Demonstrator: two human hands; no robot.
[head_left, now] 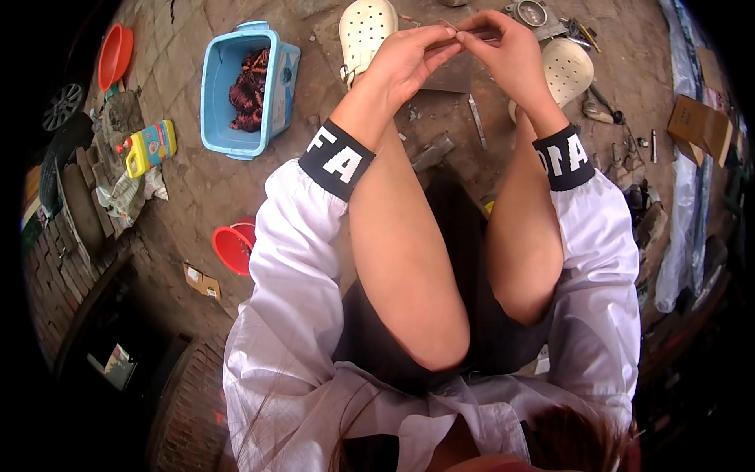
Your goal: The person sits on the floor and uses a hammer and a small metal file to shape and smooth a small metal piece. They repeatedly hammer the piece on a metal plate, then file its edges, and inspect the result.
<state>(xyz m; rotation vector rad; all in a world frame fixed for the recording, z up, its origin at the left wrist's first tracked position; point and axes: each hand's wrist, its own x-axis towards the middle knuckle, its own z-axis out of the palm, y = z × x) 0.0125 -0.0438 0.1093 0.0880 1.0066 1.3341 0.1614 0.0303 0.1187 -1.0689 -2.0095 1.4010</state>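
Coppery wire strand (458,33), thin and hard to make out, is pinched between the left hand (405,59) and right hand (503,53), fingertips closed on it above the white clogs (366,30). The work looks mid-way: a tangle of reddish wire (249,88) waits in the blue tub (216,118) nearby.

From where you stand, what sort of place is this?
Probably an outdoor yard used as a rough workshop. The ground is paved with brick, metal scraps and tools lie scattered about, and a blue plastic tub sits on the ground near a car wheel.
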